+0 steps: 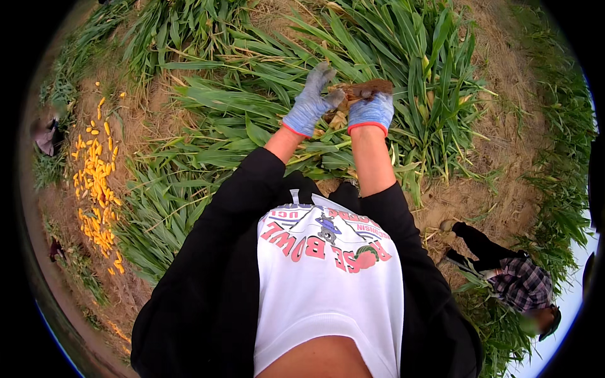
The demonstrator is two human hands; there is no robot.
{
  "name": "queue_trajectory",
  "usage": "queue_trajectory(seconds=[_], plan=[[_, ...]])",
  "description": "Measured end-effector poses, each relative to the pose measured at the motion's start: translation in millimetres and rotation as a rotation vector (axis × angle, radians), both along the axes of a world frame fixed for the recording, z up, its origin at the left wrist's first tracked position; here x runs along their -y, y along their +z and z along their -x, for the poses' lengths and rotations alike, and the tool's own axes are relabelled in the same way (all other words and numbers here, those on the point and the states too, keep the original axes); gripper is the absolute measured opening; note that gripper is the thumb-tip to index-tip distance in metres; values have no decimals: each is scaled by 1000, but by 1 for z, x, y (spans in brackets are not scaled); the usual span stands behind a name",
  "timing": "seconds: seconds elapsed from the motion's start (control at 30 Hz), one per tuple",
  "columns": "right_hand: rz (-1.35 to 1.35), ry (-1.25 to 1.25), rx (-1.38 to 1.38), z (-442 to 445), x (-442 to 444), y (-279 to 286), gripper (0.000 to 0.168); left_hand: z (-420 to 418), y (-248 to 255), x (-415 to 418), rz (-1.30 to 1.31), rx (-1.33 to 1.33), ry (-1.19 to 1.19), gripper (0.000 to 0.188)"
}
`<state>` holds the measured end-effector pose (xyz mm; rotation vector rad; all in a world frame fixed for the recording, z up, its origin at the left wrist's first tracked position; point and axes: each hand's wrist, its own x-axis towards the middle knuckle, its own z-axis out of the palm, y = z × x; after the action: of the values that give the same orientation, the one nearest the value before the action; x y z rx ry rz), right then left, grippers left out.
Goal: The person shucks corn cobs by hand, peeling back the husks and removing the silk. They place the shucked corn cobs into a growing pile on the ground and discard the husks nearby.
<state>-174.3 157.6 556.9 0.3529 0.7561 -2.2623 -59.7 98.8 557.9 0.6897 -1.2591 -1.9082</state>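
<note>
My left hand (312, 101), in a blue-grey knit glove with a red cuff, has its thumb and fingers spread with nothing between them. Its thumb comes close to the left end of a brown, fibrous dried corn husk (347, 90). My right hand (372, 107), gloved alike, is closed around that husk; its fingers are partly hidden and hard to tell from the brown mass. Pale dry husk leaves (338, 120) show between my wrists. Beneath both hands lie cut green corn stalks (236, 99) with long leaves.
Many husked yellow corn ears (97, 189) lie in a pile on the soil at left. A person in a plaid shirt (522, 283) bends at lower right among standing corn plants (562, 189). Another person (45, 137) is at far left. More stalks (425, 61) lie ahead.
</note>
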Motion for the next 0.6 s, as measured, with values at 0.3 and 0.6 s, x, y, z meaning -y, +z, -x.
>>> queue_trajectory(seconds=[0.3, 0.6], plan=[[36, 342, -259, -53, -13, 65, 18, 7, -16, 114, -934, -15, 794, 39], [-151, -25, -607, 91, -158, 79, 19, -145, 14, 220, -587, 16, 853, 56]])
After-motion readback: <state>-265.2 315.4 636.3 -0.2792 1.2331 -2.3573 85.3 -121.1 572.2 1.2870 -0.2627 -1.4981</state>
